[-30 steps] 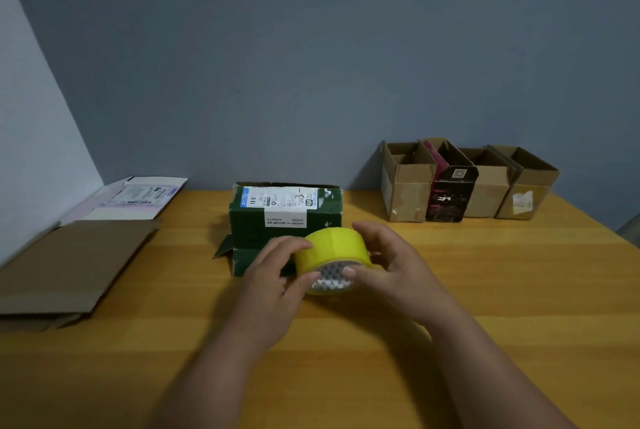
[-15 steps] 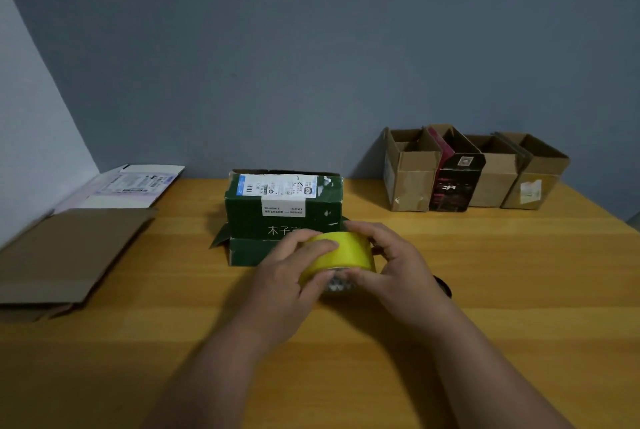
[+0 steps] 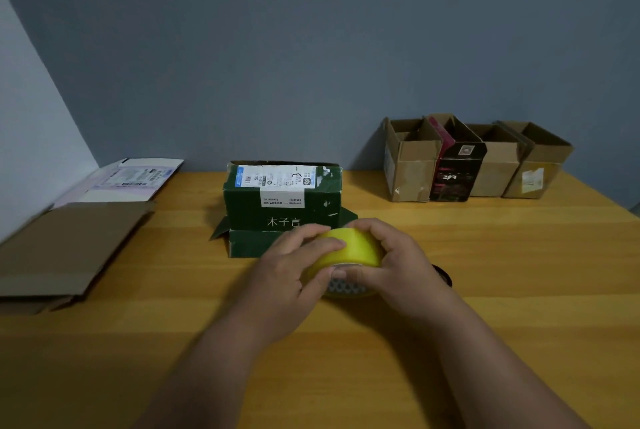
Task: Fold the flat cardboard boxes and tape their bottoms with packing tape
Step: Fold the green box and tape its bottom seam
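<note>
Yellow tape roll (image 3: pixel 349 250) gripped between left hand (image 3: pixel 289 271) and right hand (image 3: pixel 398 264), fingers curled around it, just before green box (image 3: pixel 280 200) on table (image 3: pixel 485 272).

A wooden table (image 3: pixel 502 272) with a warm yellow top fills the bottom of the view. Behind it stands a blue-gray wall (image 3: pixel 311 47). On the left a lighter wall (image 3: pixel 31 137) meets it at a corner. A small dark round thing (image 3: pixel 445 277) lies on the table, mostly hidden.
</note>
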